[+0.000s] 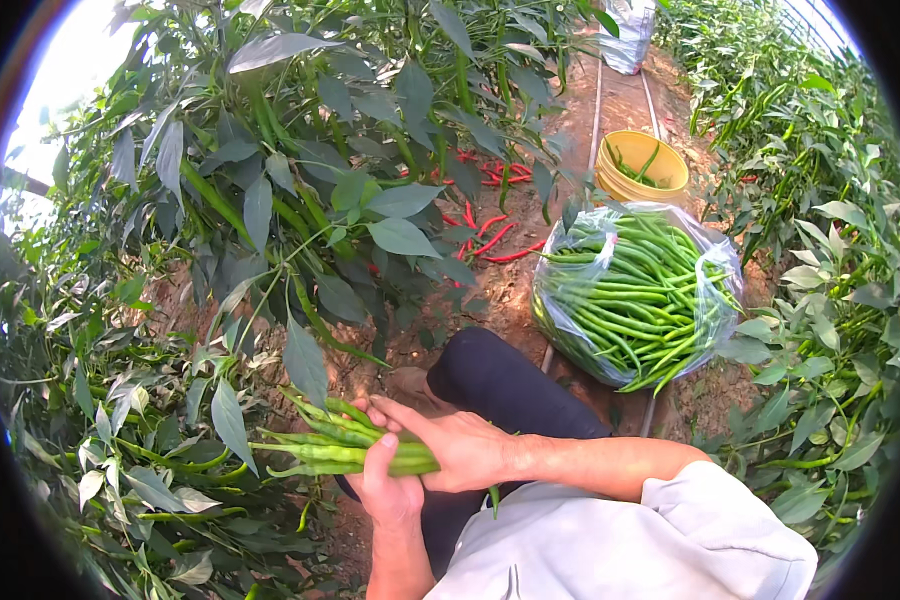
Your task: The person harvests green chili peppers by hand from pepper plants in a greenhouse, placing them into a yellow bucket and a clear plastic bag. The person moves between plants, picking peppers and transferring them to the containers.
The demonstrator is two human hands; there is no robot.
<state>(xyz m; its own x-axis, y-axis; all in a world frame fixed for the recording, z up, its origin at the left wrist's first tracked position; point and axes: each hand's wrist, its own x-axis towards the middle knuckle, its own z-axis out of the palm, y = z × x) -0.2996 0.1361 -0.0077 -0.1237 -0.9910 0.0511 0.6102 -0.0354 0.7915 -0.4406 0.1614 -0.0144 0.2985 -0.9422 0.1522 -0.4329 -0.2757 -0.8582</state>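
Note:
My left hand [391, 484] is wrapped around a bunch of long green chili peppers [337, 450], its thumb lying across them. The tips of the bunch point to the left. Over the stem end of the same bunch lies my right hand [461, 446], its fingers meeting those of the left. One green pepper [493, 501] pokes out below the right hand; whether it is gripped there is hidden. Just above the bunch, a leafy pepper plant [322, 225] hangs down with green peppers among its leaves.
A clear plastic bag [562, 330] heaped with green chili peppers stands beyond my bent knee [517, 382]. Behind it is a yellow bucket [641, 191] with a few peppers. Red peppers [495, 236] lie on the soil. A white sack [628, 37] stands farther along the row.

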